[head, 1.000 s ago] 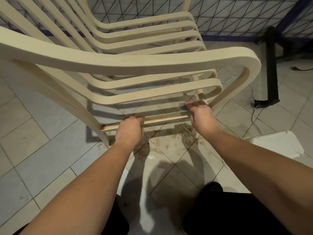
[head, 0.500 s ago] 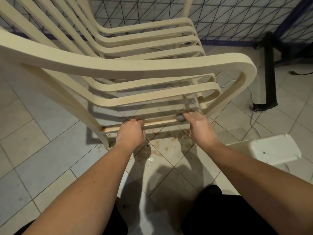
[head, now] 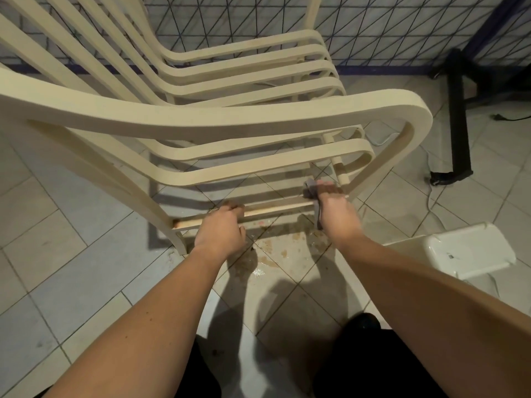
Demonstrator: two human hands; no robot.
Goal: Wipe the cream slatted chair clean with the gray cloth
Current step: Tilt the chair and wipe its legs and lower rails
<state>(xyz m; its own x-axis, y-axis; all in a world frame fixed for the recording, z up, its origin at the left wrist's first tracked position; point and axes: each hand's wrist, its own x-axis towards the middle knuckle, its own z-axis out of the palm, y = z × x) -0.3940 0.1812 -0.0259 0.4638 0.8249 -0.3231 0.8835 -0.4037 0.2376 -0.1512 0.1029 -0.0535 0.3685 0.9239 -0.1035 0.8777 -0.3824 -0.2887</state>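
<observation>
While I watch from the head camera, the cream slatted chair fills the upper frame, its low side rail running across the middle. My left hand is curled closed around that rail at about seven o'clock of the view's centre. My right hand, at roughly three o'clock, is clenched on the gray cloth and presses it against the rail's right end (most of the cloth is hidden under the fingers). Brown stains mark the tiled floor below the rail.
</observation>
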